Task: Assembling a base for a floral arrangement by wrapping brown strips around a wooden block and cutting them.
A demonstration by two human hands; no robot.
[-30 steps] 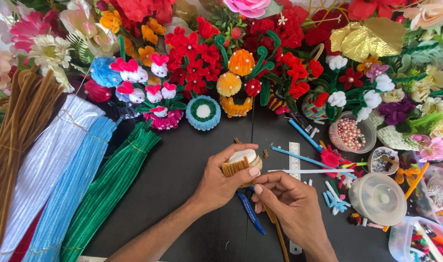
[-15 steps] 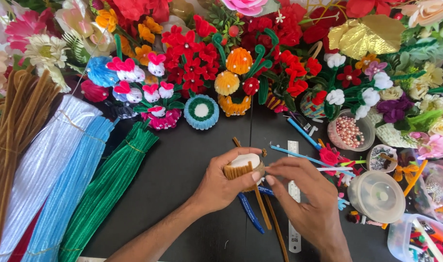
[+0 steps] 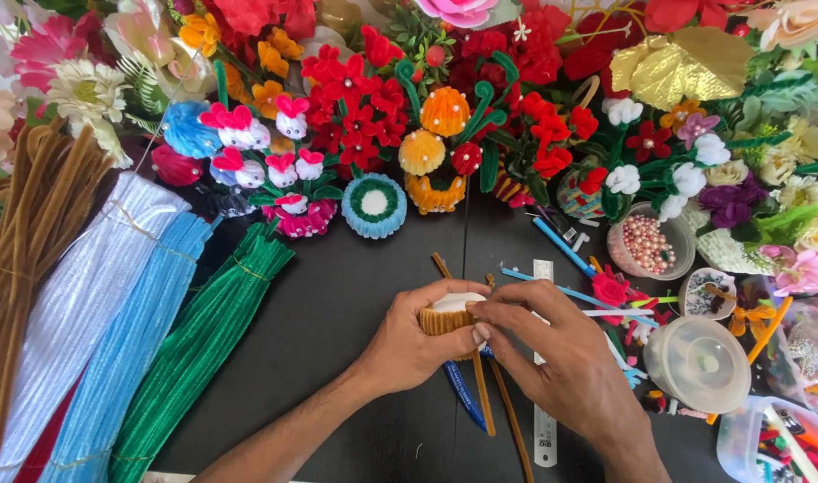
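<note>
My left hand (image 3: 409,344) grips a small round piece (image 3: 447,313), white on top with a band of brown pipe cleaner wound around its side. My right hand (image 3: 557,358) meets it from the right, thumb and fingertips pinching at the brown band. Brown pipe cleaner lengths (image 3: 485,407) trail from under the hands toward me across the black table (image 3: 337,304). A blue pen (image 3: 463,394) lies beneath the hands.
Bundles of brown (image 3: 24,224), white (image 3: 78,295), light blue (image 3: 132,349) and green pipe cleaners (image 3: 203,340) lie at left. Pipe-cleaner flowers crowd the far edge. A ruler (image 3: 543,429), a bead bowl (image 3: 649,243) and a lidded clear tub (image 3: 700,362) sit at right.
My right hand has moved up from below the round piece to pinch its brown band. The left hand kept its hold and stayed nearly still.
</note>
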